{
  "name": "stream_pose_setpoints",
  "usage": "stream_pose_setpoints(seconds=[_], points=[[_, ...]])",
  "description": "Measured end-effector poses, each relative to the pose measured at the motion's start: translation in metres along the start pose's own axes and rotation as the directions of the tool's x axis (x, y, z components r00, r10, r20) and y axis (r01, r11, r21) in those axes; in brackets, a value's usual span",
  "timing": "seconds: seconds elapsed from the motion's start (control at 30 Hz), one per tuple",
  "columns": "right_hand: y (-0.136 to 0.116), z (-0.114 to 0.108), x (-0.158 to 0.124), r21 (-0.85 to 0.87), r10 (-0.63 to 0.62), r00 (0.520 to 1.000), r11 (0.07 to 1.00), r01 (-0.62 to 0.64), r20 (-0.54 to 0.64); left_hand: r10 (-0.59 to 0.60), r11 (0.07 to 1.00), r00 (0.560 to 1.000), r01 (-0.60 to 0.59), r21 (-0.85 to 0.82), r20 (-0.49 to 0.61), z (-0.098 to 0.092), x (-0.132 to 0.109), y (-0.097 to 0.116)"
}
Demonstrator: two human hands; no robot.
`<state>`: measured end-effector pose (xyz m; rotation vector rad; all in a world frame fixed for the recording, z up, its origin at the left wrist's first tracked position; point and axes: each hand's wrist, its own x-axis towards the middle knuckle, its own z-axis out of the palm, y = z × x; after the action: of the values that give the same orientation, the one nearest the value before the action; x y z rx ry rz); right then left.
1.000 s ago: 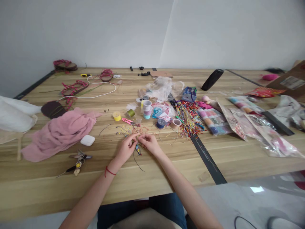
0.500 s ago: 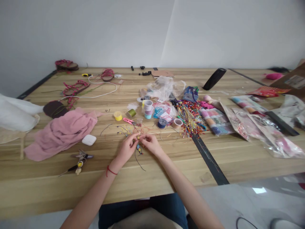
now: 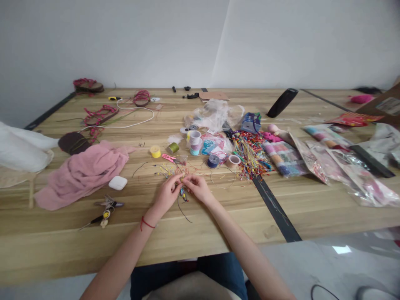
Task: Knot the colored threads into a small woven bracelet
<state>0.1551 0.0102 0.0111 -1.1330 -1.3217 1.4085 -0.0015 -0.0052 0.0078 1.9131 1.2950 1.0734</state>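
both hands still pinch the same colored threads

A plain white wall rises behind the long wooden table.

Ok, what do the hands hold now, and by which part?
The left hand and right hand pinch thin coloured threads between them; the exact spot on the threads is too small to tell.

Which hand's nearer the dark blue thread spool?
Right. The right hand is just in front of the dark blue thread spool and slightly left of it; the left hand is further left, beyond the right hand.
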Motion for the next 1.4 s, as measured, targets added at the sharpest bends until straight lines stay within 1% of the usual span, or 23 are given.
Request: stream_pose_setpoints(seconds=[0.3,0.47,0.57,0.77,0.87,1.0,1.1,1.27,1.4], points=[[-0.004,0.001,-0.002,-0.017,-0.025,1.000,1.000,0.025,0.015,0.020,1.000,1.000,-0.020,0.018,0.004,-0.001,0.001,0.003],[0.002,0.002,-0.001,-0.099,-0.080,0.996,0.992,0.076,-0.036,0.013,0.999,1.000,-0.014,0.038,0.012,-0.001,0.000,0.003],[0.006,0.001,0.001,-0.104,-0.090,0.995,0.991,0.084,-0.051,0.009,0.999,1.000,-0.010,0.033,0.011,-0.001,0.000,0.003],[0.011,-0.002,0.003,-0.135,-0.108,0.986,0.987,0.091,-0.124,0.034,0.998,0.999,-0.034,0.049,0.004,0.000,0.001,0.001],[0.008,-0.001,0.002,-0.128,-0.101,0.987,0.988,0.085,-0.124,0.042,0.997,0.999,-0.043,0.071,0.008,-0.001,0.001,0.002],[0.001,0.001,-0.001,-0.123,-0.130,0.981,0.986,0.113,-0.142,0.041,0.995,0.999,-0.043,0.092,0.017,-0.001,0.000,0.002],[-0.002,0.003,-0.002,-0.105,-0.107,0.984,0.990,0.092,-0.142,0.048,0.993,0.998,-0.051,0.109,0.030,-0.001,0.000,0.002],[-0.003,0.004,-0.003,0.007,-0.041,0.986,0.999,0.043,-0.162,0.057,0.987,0.997,-0.063,0.148,0.046,-0.001,0.000,0.001],[-0.003,0.005,-0.003,0.059,-0.057,0.988,0.996,0.066,-0.142,0.060,0.985,0.997,-0.068,0.160,0.054,-0.001,0.000,0.001]])
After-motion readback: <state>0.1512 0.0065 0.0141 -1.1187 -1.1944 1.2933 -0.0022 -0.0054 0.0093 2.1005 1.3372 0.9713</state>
